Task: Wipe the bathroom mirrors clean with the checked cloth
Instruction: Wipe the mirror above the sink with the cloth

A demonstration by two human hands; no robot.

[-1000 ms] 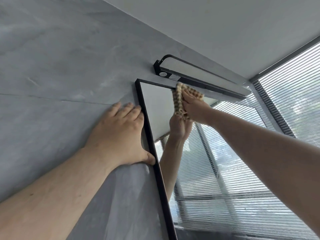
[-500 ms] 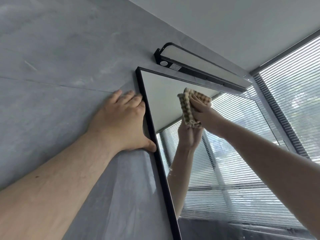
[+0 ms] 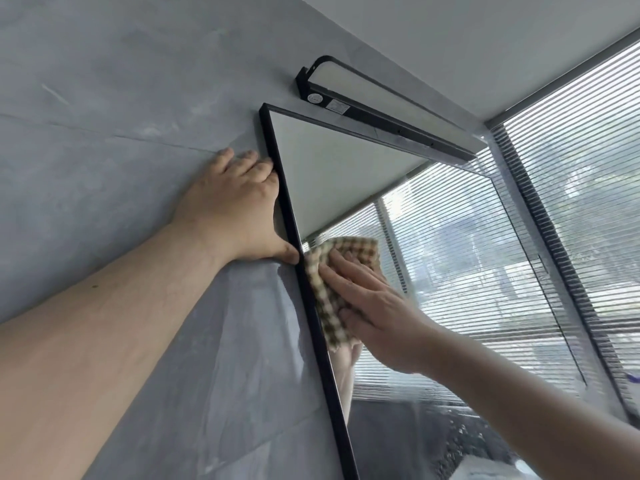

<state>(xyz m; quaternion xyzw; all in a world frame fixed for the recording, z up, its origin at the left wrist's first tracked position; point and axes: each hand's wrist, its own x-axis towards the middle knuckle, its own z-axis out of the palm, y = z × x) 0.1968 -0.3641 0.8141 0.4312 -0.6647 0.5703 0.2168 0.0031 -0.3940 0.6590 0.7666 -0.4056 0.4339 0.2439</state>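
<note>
I am pressing the checked cloth (image 3: 327,296) flat against the mirror (image 3: 460,271) with my right hand (image 3: 377,306), fingers spread and straight over it, right beside the mirror's black left frame (image 3: 304,289), roughly midway down that edge. My left hand (image 3: 235,209) is resting open on the grey tiled wall (image 3: 104,133), fingers laid flat, thumb touching the frame — I am bracing myself there.

The cloth is looking soft, thin and limp, so I judge it will bunch under a loose grip; a flat palm over its middle should be keeping it spread. The glass is likely slick and fragile — even pressure suits it.

A second ago the cloth was up by the top edge, under the light bar (image 3: 388,109); it is now lower and closer to the left frame.
</note>
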